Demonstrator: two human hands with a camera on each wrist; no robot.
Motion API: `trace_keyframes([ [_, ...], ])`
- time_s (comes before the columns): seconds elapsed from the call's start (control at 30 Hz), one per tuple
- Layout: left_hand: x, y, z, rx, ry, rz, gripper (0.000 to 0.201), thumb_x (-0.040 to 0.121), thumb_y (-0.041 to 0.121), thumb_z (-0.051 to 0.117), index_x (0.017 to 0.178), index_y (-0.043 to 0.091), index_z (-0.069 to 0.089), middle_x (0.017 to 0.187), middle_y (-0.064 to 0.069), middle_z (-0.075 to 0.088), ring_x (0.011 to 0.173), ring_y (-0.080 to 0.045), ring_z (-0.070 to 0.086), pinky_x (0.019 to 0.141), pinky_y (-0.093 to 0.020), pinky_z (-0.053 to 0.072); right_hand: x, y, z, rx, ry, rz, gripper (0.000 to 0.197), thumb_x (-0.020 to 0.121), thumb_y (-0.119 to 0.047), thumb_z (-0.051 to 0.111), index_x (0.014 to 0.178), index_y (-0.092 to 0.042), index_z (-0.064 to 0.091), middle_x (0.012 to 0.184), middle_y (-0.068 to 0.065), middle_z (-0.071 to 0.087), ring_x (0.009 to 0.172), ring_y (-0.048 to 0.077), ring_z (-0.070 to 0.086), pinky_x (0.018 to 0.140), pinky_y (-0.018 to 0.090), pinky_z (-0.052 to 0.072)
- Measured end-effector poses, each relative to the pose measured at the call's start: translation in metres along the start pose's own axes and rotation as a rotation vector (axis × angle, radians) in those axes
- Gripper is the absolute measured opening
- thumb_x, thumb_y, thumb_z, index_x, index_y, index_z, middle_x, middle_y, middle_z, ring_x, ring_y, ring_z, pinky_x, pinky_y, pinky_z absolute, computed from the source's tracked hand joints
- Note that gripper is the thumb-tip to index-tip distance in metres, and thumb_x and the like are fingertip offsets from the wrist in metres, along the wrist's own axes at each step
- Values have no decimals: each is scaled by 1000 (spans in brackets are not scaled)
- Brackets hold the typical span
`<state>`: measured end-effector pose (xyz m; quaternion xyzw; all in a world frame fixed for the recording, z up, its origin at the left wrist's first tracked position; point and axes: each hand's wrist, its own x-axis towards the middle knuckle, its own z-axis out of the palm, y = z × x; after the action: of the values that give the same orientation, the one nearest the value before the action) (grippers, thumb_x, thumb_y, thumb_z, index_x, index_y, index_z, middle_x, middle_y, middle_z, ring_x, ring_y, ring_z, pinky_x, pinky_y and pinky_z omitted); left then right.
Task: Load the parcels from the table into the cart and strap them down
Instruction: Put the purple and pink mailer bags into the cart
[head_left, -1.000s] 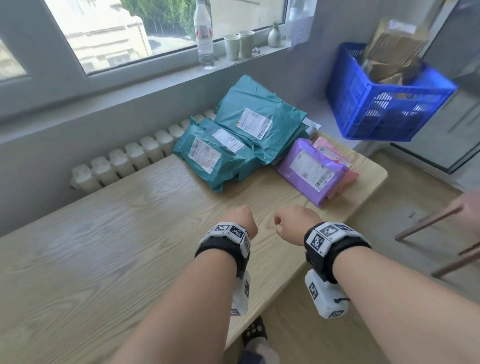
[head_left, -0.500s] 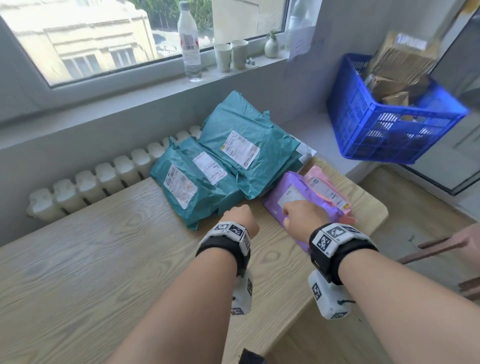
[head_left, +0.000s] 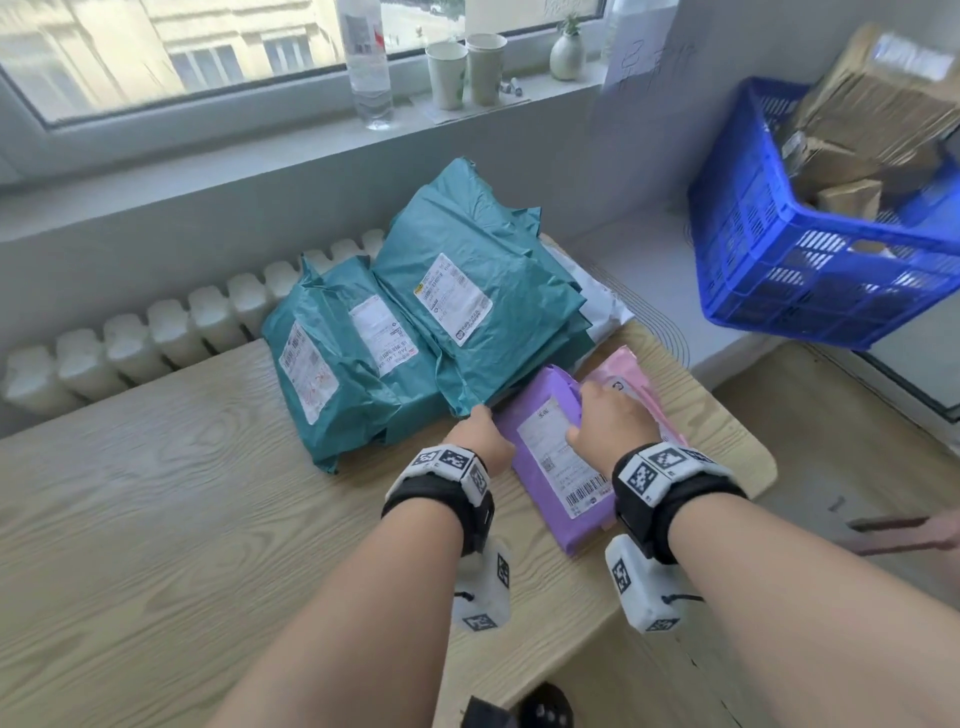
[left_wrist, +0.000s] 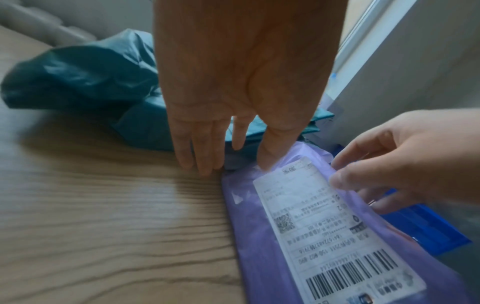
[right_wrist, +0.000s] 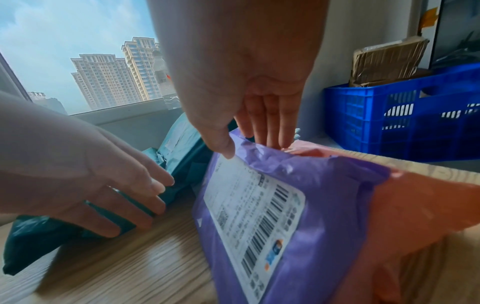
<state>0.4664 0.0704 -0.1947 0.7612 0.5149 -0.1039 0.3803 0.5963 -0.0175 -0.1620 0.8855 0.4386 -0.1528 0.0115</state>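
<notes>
Parcels lie in a cluster at the far right of the tabotop's wooden surface, and the purple parcel (head_left: 558, 462), nearest the person, is the one being taken up; it rests partly on a pink parcel (head_left: 631, 382) and just beside the teal parcels (head_left: 415, 332). The right hand (head_left: 610, 423) sits on the purple parcel's far end, thumb on the label side and fingers (right_wrist: 270, 125) extended over the top edge, apparently closing on it rather than fully gripping. The left hand (head_left: 483, 434) is relaxed and spread, its fingers (left_wrist: 197, 152) touching the tabletop (head_left: 156, 519) at the parcel's left corner, holding nothing. Judged stage: the first pickup, with loading barely begun. The next move likely calls for both hands to secure the slippery mailer at opposite edges, lift it clear of the pink parcel, and carry it to the cart. No cart or strap is visible; whether the blue crate (head_left: 810, 280), blurred and partly cropped, belongs to one cannot be told. Fingertip contact beyond the parcel's edge is hidden.
</notes>
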Motion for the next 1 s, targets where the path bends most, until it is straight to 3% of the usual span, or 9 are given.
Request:
trace_keyframes([
  [0.2,5,2,23,-68,-53,-87,55,89,27,56,136,8,36,128,-13,57,116,-31,56,94,-37,46,17,7,8,93,-115,-57,57,78,-45,69,127,-21,50,110,6,65,104,29,61,85,38,51],
  [0.33,9,-2,26,-81,-12,-135,54,90,25,57,136,7,34,127,-13,58,115,-31,57,92,-37,47,21,4,10,58,-181,-105,20,75,-31,69,83,-21,53,89,1,62,90,25,61,73,30,46],
  [0.47,9,-7,17,-85,15,-176,64,88,24,61,141,7,31,132,-12,54,118,-29,56,90,-34,45,19,0,5,119,-261,-126,8,72,-17,59,71,-19,51,77,0,60,80,25,60,67,28,42],
  [0.57,5,-12,10,-68,43,-204,71,81,21,68,141,10,32,135,-12,49,121,-28,52,98,-37,46,20,-4,2,171,-303,-160,13,73,-13,54,62,-18,49,73,3,58,78,27,58,65,26,40],
  [0.67,-3,-16,5,-41,71,-195,91,72,13,78,147,15,26,141,-9,42,130,-29,45,104,-41,43,19,-9,0,198,-315,-231,11,73,-11,52,65,-17,56,78,5,65,82,26,59,66,27,45],
  [0.77,-15,-22,0,-78,94,-173,101,64,12,82,147,21,25,136,-4,48,125,-26,50,100,-39,46,13,-16,-4,224,-341,-303,20,78,-6,51,65,-21,57,73,-2,62,83,23,60,68,26,44],
  [0.93,-30,-38,0,-271,85,-99,80,37,25,86,112,40,61,108,13,66,102,-12,63,89,-34,54,2,-30,-3,296,-380,-390,32,81,-3,47,86,-25,69,88,2,69,90,24,63,73,27,47],
  [1.0,-40,-47,1,-381,106,-98,58,46,21,88,100,36,70,100,11,71,94,-11,67,86,-34,56,-1,-36,0,308,-395,-412,33,83,-2,46,90,-24,71,91,4,69,89,24,63,72,27,46],
])
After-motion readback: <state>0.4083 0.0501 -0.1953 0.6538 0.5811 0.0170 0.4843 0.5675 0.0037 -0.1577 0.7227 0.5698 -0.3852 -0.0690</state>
